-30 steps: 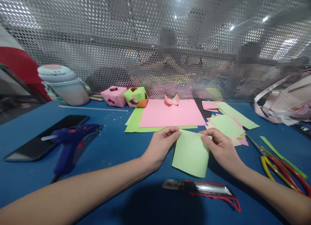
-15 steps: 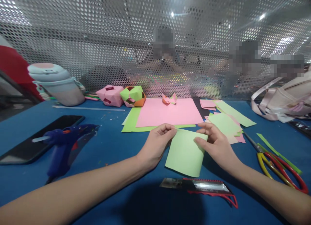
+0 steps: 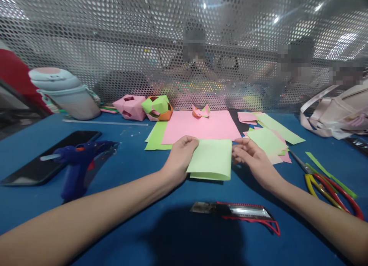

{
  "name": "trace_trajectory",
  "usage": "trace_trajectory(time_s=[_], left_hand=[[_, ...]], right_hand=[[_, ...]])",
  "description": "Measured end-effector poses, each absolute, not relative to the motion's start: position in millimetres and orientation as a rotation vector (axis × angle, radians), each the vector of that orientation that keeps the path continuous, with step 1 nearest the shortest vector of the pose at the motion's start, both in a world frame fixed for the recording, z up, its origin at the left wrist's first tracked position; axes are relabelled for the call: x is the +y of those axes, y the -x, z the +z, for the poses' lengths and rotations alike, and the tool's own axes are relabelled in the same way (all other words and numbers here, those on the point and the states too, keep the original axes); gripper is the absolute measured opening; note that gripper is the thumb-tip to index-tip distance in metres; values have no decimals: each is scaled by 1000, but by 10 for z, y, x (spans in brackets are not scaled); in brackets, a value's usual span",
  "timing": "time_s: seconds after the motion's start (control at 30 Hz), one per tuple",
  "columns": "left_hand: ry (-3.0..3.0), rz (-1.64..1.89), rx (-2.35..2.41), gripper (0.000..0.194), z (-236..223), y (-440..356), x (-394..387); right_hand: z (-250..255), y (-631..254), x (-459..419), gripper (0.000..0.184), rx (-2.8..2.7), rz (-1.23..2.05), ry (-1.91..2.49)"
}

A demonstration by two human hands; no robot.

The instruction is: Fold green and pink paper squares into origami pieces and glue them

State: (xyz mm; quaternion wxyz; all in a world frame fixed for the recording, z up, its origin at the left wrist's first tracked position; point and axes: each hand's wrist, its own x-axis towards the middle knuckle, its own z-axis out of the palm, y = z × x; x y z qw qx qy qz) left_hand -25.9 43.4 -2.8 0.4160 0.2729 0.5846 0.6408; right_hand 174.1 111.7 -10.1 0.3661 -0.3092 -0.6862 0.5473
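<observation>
Light green paper (image 3: 212, 156), centre of frame, now sits higher in view than half a second ago. Its lower edge shows two layers with a narrow gap between them, a doubling not evident in the prior view. Right thumb, then lying over the front face, is now off it. Judgement: the sheet is being doubled over, with the right edge as the bend; the fold looks loose, not yet creased flat.

Hands: left hand (image 3: 182, 155) pinches the paper at its upper left corner, thumb on the near face. Right hand (image 3: 251, 158) is loosely curled, thumb and fingers parted, no grip on the sheet; fingertips just beside the right edge, contact cannot be told.

Position: paper lies between the hands, held tilted above the desk (image 3: 129, 245). Utility knife (image 3: 238, 211) lies below it, lower centre; large pink sheet (image 3: 198, 130) behind it; cut paper pieces (image 3: 267, 141) beyond the right hand.
</observation>
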Motion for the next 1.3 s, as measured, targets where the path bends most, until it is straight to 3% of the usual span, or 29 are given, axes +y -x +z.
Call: trace_trajectory(time_s=[0.07, 0.27, 0.4, 0.57, 0.83, 1.07, 1.3], left_hand=[[-644, 1640, 1467, 12, -62, 287, 461], [-609, 1665, 1481, 11, -107, 300, 475], [-605, 1677, 1414, 10, -110, 239, 448], [-634, 1646, 1256, 15, -100, 205, 427], [-731, 1304, 1257, 12, -123, 305, 449], [-771, 1246, 1253, 7, -100, 296, 433], [-772, 1219, 1309, 10, -94, 291, 422]], right_hand=[[-112, -1759, 1100, 36, -1863, 1243, 792], [-58, -1778, 935, 55, -2332, 335, 409], [-41, -1747, 924, 40, -2467, 18, 188], [-102, -1819, 1154, 39, -2419, 11, 264], [-220, -1930, 1421, 41, -2467, -97, 461], [-140, -1944, 1203, 26, -2561, -260, 105], [-166, -1954, 1177, 21, -2677, -326, 96]])
